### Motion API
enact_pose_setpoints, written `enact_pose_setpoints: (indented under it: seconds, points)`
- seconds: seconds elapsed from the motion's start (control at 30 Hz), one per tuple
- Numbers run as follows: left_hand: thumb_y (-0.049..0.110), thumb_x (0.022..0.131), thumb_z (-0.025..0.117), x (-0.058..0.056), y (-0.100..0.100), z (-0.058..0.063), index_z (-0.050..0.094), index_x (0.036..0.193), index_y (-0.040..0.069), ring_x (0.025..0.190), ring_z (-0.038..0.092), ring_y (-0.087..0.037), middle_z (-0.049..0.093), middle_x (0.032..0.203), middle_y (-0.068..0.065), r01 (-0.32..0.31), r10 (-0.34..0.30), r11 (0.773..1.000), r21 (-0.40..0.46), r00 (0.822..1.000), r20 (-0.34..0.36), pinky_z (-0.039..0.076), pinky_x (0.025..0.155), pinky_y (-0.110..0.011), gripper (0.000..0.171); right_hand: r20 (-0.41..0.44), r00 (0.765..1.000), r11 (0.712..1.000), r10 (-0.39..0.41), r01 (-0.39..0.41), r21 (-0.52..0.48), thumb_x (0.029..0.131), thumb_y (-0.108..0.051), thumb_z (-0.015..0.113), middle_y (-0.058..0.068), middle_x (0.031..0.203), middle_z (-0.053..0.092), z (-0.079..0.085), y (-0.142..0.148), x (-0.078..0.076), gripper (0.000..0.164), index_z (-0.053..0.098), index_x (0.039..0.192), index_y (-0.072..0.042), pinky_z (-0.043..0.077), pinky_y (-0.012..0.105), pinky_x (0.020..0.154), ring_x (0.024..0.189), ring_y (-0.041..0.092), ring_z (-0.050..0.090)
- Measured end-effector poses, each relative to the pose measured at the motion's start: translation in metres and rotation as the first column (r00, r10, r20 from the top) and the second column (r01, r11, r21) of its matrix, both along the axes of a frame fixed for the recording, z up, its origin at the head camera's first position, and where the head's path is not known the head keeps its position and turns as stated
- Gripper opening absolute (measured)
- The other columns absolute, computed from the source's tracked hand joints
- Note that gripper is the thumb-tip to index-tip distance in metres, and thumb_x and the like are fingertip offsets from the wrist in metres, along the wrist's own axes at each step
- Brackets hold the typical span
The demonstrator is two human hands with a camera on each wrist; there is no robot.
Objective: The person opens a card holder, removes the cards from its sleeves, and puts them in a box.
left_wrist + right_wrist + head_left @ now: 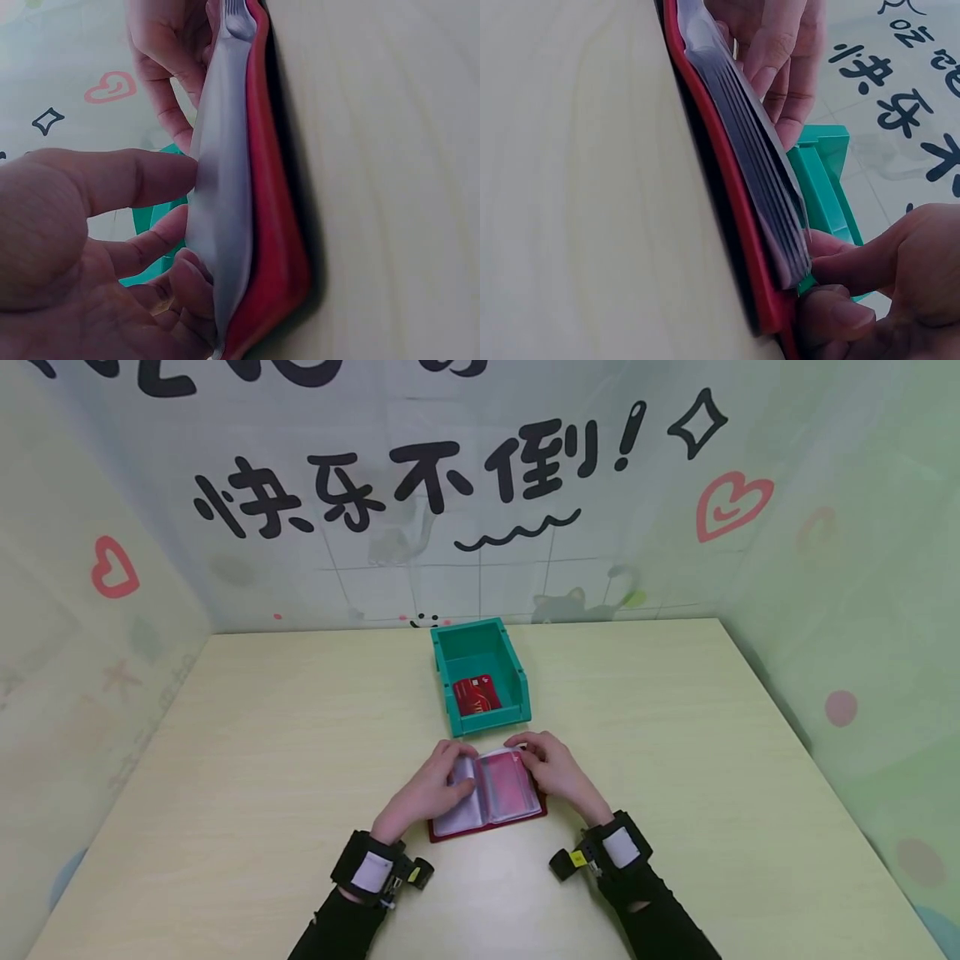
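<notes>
Left hand (435,787): fingers parted, thumb on left page of red card holder (510,789), open on table (660,727). Teal bin (491,721) at table's far edge, red card (477,695) inside. Right hand (555,767) pinches holder's right pages.

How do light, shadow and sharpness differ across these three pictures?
Head view: bright, backdrop lettering crisp, tabletop palest around lower centre; left wrist view: dimmer, tabletop soft, a dark shadow-like band beside the red booklet; right wrist view: likewise dim, a similar dark band.
</notes>
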State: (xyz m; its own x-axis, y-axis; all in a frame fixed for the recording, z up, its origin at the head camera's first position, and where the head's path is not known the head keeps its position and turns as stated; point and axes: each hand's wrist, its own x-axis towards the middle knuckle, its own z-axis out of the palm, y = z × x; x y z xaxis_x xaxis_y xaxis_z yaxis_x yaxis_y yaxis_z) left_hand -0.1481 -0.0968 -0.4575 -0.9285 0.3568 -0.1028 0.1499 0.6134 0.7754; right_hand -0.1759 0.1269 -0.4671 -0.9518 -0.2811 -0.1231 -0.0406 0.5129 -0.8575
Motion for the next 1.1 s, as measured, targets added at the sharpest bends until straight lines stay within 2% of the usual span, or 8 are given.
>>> enact_pose_setpoints:
  seconds: [0.13,0.33,0.47,0.6,0.73,0.83,1.0,1.1]
  points:
    - [0.008,0.095,0.064,0.001,0.0,0.0,0.056,0.126,0.005,0.101,0.05,-0.024,0.05,0.125,-0.015,-0.008,0.008,1.0,-0.001,1.0,-0.006,0.046,0.085,-0.037,0.033,-0.041,0.999,0.999,0.028,-0.027,0.033,0.098,-0.002,0.057,0.013,0.093,0.053,0.001,0.0,0.001,0.022,0.069,0.116,-0.006,0.042,0.027,0.064,0.076,0.018,0.049]
    - [0.009,0.094,0.066,0.002,0.001,0.0,0.051,0.13,0.005,0.107,0.051,-0.027,0.046,0.129,-0.018,-0.027,0.027,0.999,0.019,1.0,0.005,0.05,0.087,-0.041,0.039,-0.085,0.994,0.998,0.067,-0.066,0.016,0.092,-0.002,0.064,0.016,0.095,0.051,0.001,0.003,0.002,0.024,0.067,0.116,-0.004,0.041,0.025,0.065,0.078,0.018,0.047]
    - [0.011,0.093,0.068,0.0,-0.002,-0.001,0.048,0.123,0.005,0.099,0.051,-0.023,0.044,0.12,-0.017,-0.022,0.022,0.999,0.037,1.0,0.01,0.048,0.079,-0.033,0.037,-0.135,0.987,0.997,0.082,-0.083,0.002,0.092,-0.007,0.067,0.014,0.095,0.058,0.005,0.001,0.007,0.022,0.071,0.114,-0.002,0.043,0.022,0.064,0.077,0.016,0.05]
    - [0.021,0.099,0.063,-0.005,-0.01,-0.002,0.058,0.11,0.005,0.085,0.05,-0.018,0.053,0.098,-0.012,0.027,-0.034,0.996,0.089,0.996,0.077,0.043,0.07,-0.026,0.02,-0.154,0.976,0.987,0.155,-0.16,-0.017,0.094,-0.011,0.066,0.009,0.091,0.069,0.008,-0.006,0.012,0.022,0.074,0.114,-0.004,0.046,0.021,0.061,0.073,0.013,0.054]
    - [0.045,0.106,0.045,-0.01,-0.021,0.001,0.068,0.11,0.007,0.089,0.054,-0.018,0.063,0.099,-0.01,0.091,-0.119,0.984,0.15,0.975,0.185,0.044,0.073,-0.027,0.045,-0.124,0.959,0.966,0.257,-0.259,-0.005,0.096,-0.019,0.068,0.004,0.089,0.071,0.009,-0.016,0.016,0.026,0.073,0.119,-0.008,0.049,0.021,0.058,0.07,0.011,0.057]
    - [0.053,0.104,0.044,-0.011,-0.027,0.003,0.07,0.113,0.01,0.096,0.055,-0.019,0.065,0.105,-0.009,0.119,-0.151,0.981,0.151,0.964,0.22,0.045,0.076,-0.029,0.052,-0.115,0.956,0.963,0.271,-0.27,0.018,0.094,-0.024,0.071,0.002,0.086,0.066,0.009,-0.021,0.018,0.031,0.072,0.121,-0.009,0.047,0.02,0.057,0.07,0.01,0.055]
    - [0.036,0.1,0.061,-0.011,-0.036,0.007,0.072,0.114,0.007,0.088,0.06,-0.017,0.073,0.102,-0.009,0.148,-0.181,0.975,0.164,0.961,0.208,0.049,0.073,-0.027,0.034,-0.091,0.969,0.974,0.228,-0.225,0.037,0.091,-0.026,0.075,0.001,0.084,0.061,0.008,-0.024,0.019,0.039,0.068,0.125,-0.008,0.044,0.019,0.059,0.072,0.01,0.054]
    - [0.027,0.097,0.067,-0.01,-0.042,0.007,0.073,0.106,0.002,0.075,0.063,-0.014,0.076,0.092,-0.011,0.114,-0.152,0.979,0.169,0.961,0.231,0.049,0.066,-0.024,0.028,-0.08,0.974,0.977,0.212,-0.209,0.047,0.09,-0.028,0.076,0.002,0.085,0.062,0.007,-0.023,0.018,0.044,0.066,0.126,-0.005,0.044,0.018,0.059,0.072,0.01,0.054]
